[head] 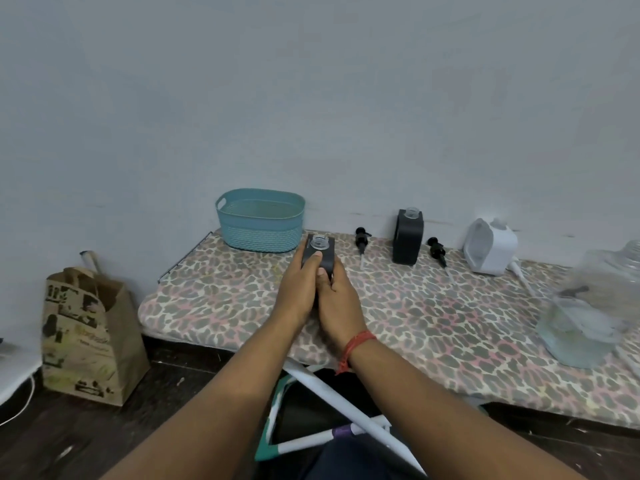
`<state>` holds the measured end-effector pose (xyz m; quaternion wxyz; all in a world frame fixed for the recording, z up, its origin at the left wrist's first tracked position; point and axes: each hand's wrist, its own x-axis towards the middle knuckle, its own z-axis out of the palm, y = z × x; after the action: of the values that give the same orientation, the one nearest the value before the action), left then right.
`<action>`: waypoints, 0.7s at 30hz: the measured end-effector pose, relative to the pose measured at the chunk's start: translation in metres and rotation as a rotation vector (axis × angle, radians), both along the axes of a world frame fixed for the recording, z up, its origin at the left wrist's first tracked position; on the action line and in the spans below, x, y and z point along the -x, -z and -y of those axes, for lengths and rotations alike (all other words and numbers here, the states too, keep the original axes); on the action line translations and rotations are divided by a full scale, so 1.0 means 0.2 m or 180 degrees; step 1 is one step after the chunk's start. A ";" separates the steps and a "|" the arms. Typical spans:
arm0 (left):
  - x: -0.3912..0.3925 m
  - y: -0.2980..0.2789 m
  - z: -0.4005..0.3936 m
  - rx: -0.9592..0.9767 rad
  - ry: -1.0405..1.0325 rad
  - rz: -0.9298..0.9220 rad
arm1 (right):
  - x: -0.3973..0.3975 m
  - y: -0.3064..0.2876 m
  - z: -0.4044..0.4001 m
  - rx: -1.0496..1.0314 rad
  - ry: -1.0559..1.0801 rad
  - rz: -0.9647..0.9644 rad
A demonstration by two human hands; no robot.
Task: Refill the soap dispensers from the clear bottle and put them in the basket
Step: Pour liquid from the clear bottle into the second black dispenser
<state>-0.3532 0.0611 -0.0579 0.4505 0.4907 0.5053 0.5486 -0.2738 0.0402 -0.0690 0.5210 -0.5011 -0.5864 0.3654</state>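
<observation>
Both my hands hold a black soap dispenser (323, 252) with an open clear neck, above the leopard-print board (398, 306). My left hand (298, 289) grips its left side, my right hand (334, 299) wraps its right side. A second black dispenser (408, 242), also uncapped, stands upright farther right. Two black pump heads (361, 239) (437, 251) lie on the board. A white dispenser (490, 251) stands to the right, its white pump tube (521, 277) beside it. The teal basket (259, 220) sits at the back left. The large clear bottle (595, 306) lies blurred at the right edge.
The wall runs right behind the board. A brown paper bag (86, 337) stands on the dark floor at the left. White folding legs (346, 420) of the board cross below my arms. A white cable (20, 407) trails at the far left.
</observation>
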 end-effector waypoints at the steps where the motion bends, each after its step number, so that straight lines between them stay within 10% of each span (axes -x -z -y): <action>1: 0.05 0.00 -0.01 0.0016 -0.0015 -0.0017 | 0.05 0.00 -0.01 -0.0003 -0.0036 0.0015; 21: 0.40 0.02 0.01 0.0008 0.0124 -0.0015 | 0.33 0.03 -0.01 0.0001 -0.0215 0.0152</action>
<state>-0.4326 0.0597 -0.0624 0.4606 0.5012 0.4974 0.5379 -0.3393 0.0425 -0.0744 0.4942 -0.4897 -0.6152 0.3708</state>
